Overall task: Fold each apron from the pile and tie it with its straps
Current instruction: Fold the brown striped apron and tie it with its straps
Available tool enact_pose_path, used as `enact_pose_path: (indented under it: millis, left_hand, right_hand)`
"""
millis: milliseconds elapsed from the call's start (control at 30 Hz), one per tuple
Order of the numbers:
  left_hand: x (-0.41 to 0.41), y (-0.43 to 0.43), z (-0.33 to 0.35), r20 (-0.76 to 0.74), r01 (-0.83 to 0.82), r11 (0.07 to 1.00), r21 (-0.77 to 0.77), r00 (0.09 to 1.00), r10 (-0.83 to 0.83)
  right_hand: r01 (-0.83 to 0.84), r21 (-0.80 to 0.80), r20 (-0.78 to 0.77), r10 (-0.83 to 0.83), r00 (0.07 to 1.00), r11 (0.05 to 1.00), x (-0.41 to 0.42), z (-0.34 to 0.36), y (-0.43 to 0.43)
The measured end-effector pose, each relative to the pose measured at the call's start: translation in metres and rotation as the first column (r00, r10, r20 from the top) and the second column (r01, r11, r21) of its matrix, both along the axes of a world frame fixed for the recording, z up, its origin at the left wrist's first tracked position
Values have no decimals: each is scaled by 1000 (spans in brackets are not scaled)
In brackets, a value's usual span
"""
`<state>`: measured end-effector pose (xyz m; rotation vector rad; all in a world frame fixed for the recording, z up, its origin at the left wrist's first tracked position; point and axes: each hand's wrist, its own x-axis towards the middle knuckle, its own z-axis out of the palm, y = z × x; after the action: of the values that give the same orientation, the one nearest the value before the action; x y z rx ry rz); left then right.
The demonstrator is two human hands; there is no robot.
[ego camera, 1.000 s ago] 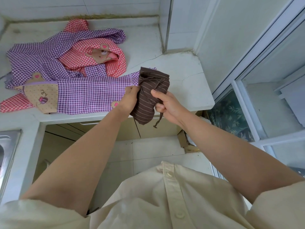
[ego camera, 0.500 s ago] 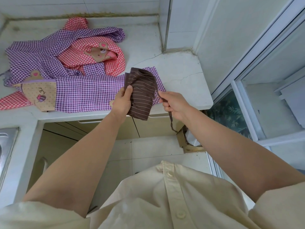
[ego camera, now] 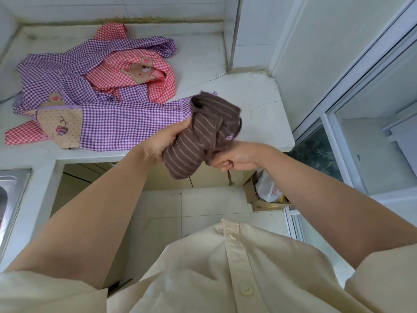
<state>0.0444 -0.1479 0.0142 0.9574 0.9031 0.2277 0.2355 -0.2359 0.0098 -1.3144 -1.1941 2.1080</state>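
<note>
A folded brown striped apron [ego camera: 198,136] is held in the air just in front of the counter edge. My left hand [ego camera: 162,141] grips its left side. My right hand [ego camera: 234,158] is curled around its dark strap [ego camera: 229,177], whose end dangles below my fist; the strap runs around the bundle's right side. On the white counter [ego camera: 259,102] behind lies a pile with a purple checked apron [ego camera: 117,123] and a red checked apron [ego camera: 135,73], both unfolded and tangled together.
A steel sink [ego camera: 9,195] sits at the left edge. Below the counter are cabinet fronts and a tiled floor. A cardboard box with a white plastic bag [ego camera: 268,188] stands on the floor at right. A wall and window frame rise at the right.
My right hand has carried the strap around the brown bundle and come in close below it. The bundle has tilted and bunched tighter. My left hand still holds it.
</note>
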Motion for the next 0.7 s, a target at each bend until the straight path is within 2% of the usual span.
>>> enact_pose_path:
  millis: [33,67,100,133,167,200,267,400,467,567,700]
  left_hand:
    - [1,-3,6,-12,123,992,-22,992,-123]
    - [2,-6,12,-34,255,966,-36,966,-256]
    - [5,-7,17,-66,387,921,-38,919,-388]
    - [8,-8,19,-109,493,869,-40,862,-495]
    - [12,-8,22,-156,575,817,-46,803,-574]
    - [16,-8,23,-198,630,775,-54,754,-626]
    - [25,-6,23,-275,685,727,-46,691,-668]
    - [33,-6,13,-497,729,685,21,602,-625]
    - [34,-6,3,-599,742,666,82,571,-562]
    - [33,-1,-10,-652,631,754,185,652,-386]
    - [30,9,-18,-688,457,796,396,722,-73]
  right_hand:
    - [-24,-49,91,28,995,999,2,8,0]
    - [29,-110,227,-3,974,993,4,12,2]
    - [104,-143,369,-44,928,984,7,14,4]
    - [113,-183,449,-19,893,977,11,14,7]
    - [47,-226,475,68,878,973,14,16,10]
    - [-65,-260,431,176,885,963,13,18,12]
    - [-170,-240,310,241,920,956,10,8,21]
    - [-16,-68,302,36,953,998,13,2,40]
    - [-18,70,424,-14,905,997,12,7,46]
    - [31,249,539,-165,826,968,3,12,50]
    - [231,460,463,-454,761,857,-9,7,53]
